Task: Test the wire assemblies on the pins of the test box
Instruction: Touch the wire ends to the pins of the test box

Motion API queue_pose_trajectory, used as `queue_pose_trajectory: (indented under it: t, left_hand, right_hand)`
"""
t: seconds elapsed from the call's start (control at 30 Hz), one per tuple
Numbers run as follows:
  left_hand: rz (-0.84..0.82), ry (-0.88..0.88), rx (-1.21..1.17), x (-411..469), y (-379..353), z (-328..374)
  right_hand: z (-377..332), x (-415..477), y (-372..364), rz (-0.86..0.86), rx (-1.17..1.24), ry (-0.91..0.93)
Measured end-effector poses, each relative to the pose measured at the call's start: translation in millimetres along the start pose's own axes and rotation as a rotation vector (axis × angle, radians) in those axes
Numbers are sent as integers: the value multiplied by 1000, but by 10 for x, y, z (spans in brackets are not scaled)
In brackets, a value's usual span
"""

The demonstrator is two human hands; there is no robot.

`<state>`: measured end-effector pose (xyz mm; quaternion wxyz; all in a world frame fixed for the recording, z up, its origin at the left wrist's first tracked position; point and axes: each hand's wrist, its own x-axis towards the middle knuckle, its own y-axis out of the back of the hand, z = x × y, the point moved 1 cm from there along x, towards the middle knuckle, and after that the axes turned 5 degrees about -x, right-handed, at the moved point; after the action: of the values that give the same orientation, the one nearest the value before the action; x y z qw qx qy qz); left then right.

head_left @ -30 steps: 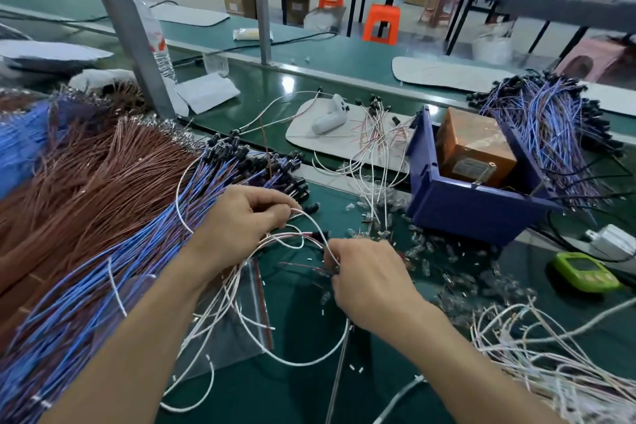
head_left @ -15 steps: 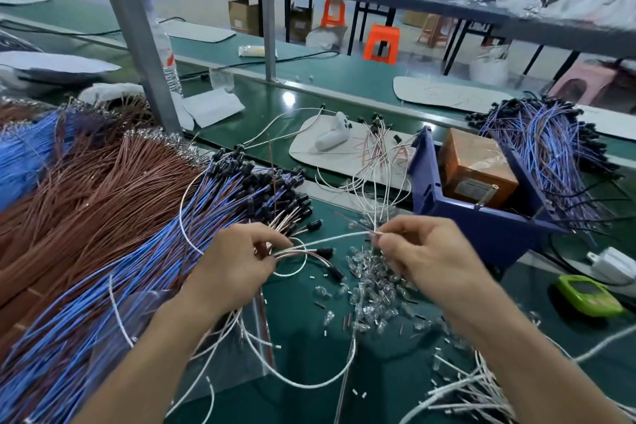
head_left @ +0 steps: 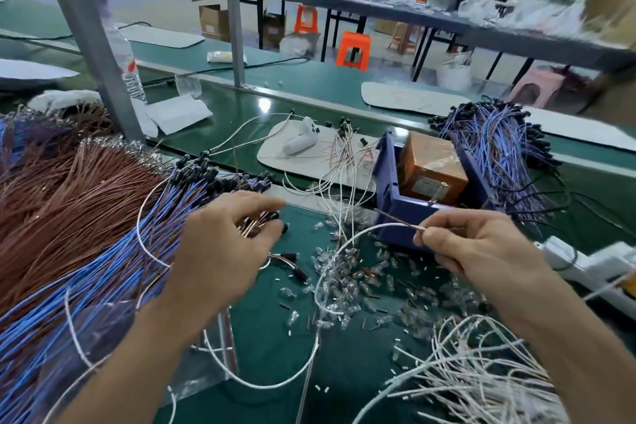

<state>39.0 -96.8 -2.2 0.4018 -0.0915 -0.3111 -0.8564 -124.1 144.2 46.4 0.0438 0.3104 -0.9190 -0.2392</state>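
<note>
1. Pinches one white wire between thumb and forefinger of the right hand, just behind its bared tip; tip aimed at the test box but apart from it.
2. Hovers the left hand over the black-capped ends of the blue wire assemblies, fingers loosely spread. Copper strands show under thumb and forefinger; impossible to tell whether gripped or only touched.
3. Finds the test box, orange-brown, tilted inside a blue bin on the green surface, just beyond the right hand. Pins too small to make out.
4. Judged as mid-batch, with this wire not yet tested: no contact between tip and box.
5. Leaves much to do, by the look of it: a broad heap of blue assemblies and brown wires at the left, and loose white wires at the lower right.
6. Suggests some finished work in the second blue bundle behind the bin, though nothing marks it as tested.
7. Calls next, probably, for bringing the bared tip onto a pin.
</note>
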Motion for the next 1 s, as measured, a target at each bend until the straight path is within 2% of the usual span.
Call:
queue_pose_trajectory:
  t: [0.1, 0.2, 0.3, 0.43, 0.53, 0.8, 0.9, 1.0]
  left_hand:
    - [-146, -121, -144, -1, -301, 455]
    - [-270, -148, -216, 16, -597, 698]
    - [-307, -64, -333, 43, -757, 734]
    - [-350, -42, -391, -15, -884, 701]
    - [-372, 55, -451, -72, -978, 654]
    - [-391, 265, -453, -87, -982, 457]
    - [-488, 170, -336, -75, -988, 500]
    - [-654, 182, -430, -147, -1144, 633]
  right_hand:
    - [-47, -65, 41, -16, -162, 82]
    - [-62, -107, 97, 12, -253, 125]
    - [-48, -162, 176, 31, -292, 135]
    - [31, -236, 303, 32, -323, 117]
    - [110, -248, 337, 21, -333, 104]
    - [298, -220, 470, 76, -282, 70]
    - [348, -186, 487, 93, -288, 81]
    - [380, -158, 430, 122, -230, 95]
